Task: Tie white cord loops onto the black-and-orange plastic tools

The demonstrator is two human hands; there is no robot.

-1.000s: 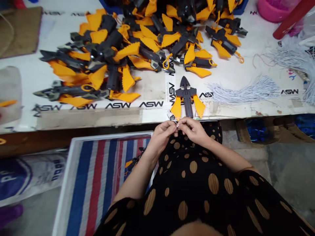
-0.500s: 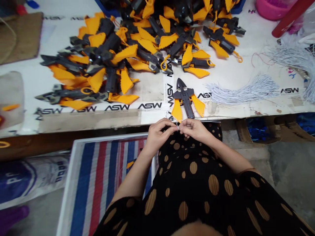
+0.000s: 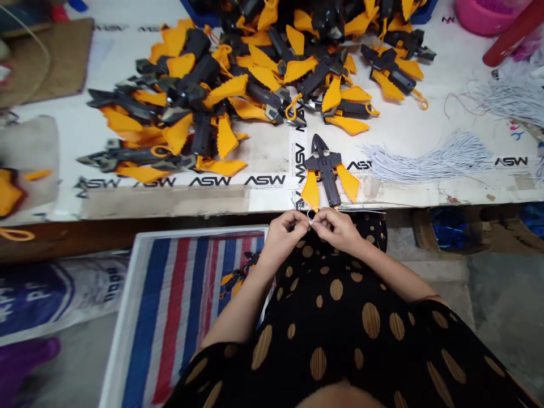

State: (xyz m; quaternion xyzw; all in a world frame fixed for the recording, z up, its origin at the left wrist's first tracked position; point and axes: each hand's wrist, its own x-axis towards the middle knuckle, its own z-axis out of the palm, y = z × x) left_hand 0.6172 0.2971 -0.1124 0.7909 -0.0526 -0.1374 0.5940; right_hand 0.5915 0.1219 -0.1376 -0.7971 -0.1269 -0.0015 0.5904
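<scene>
At the table's front edge lies a black plastic toy with orange wings (image 3: 327, 173), its pointed end facing away from me. Just below its near end, my left hand (image 3: 285, 238) and my right hand (image 3: 336, 228) meet in two pinches. Between the fingertips is a thin white string (image 3: 310, 215), bent into a small loop. One end of the string sticks out to the right past my right hand. Fingers partly hide where the string meets the toy. To the right lies a bundle of cut white strings (image 3: 429, 161).
A heap of similar toys (image 3: 191, 96) covers the table's left and back, beside a blue bin (image 3: 198, 14). A pink tub (image 3: 476, 17) and red tube (image 3: 510, 37) stand back right. Below left, a white-rimmed tray (image 3: 127, 283) with striped sheeting holds another toy (image 3: 240, 275).
The view has shifted slightly, so the table's contents sit further right. Both hands keep pinching the string near the toy, with only slight finger movement.
</scene>
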